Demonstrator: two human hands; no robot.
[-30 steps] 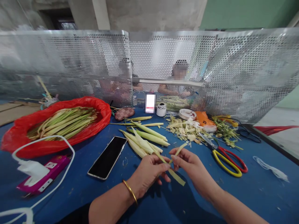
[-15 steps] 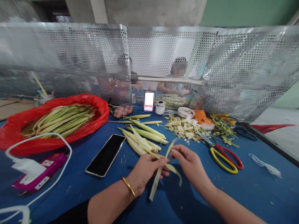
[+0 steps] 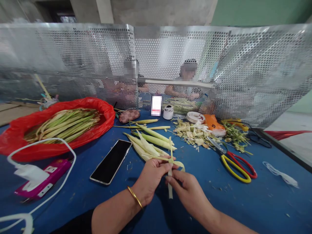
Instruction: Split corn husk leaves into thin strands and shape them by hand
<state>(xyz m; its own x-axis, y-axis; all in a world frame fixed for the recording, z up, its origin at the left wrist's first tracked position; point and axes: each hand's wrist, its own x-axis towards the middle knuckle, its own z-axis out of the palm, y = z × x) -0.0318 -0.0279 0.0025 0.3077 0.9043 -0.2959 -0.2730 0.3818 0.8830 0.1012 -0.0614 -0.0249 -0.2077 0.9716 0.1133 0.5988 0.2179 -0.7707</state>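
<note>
My left hand (image 3: 156,172) pinches pale green leaf strips (image 3: 171,188) where they cross, thumb on top. Close against it, my right hand (image 3: 186,185) has its thumb and fingers closed at the strips just below the crossing. One strip end points up, another hangs down, and a third bends into a small loop at the right. Beyond my hands lies a pile of pale husk-like leaves (image 3: 146,146). To the right are scissors (image 3: 235,167) with one yellow and one red handle, blades toward a heap of leaf scraps (image 3: 192,133).
At left stand a red plastic bag (image 3: 107,113) of long leaves, a black-screened phone (image 3: 110,162) and a purple power strip (image 3: 55,172) with a white cable. White string (image 3: 280,174) lies far right. A perforated metal screen (image 3: 170,52) closes the back; two people sit behind it.
My right hand has moved left and down, from the upper strip end to below the crossing. The strip on the right now curls in a loop; the upper end stands straighter.
</note>
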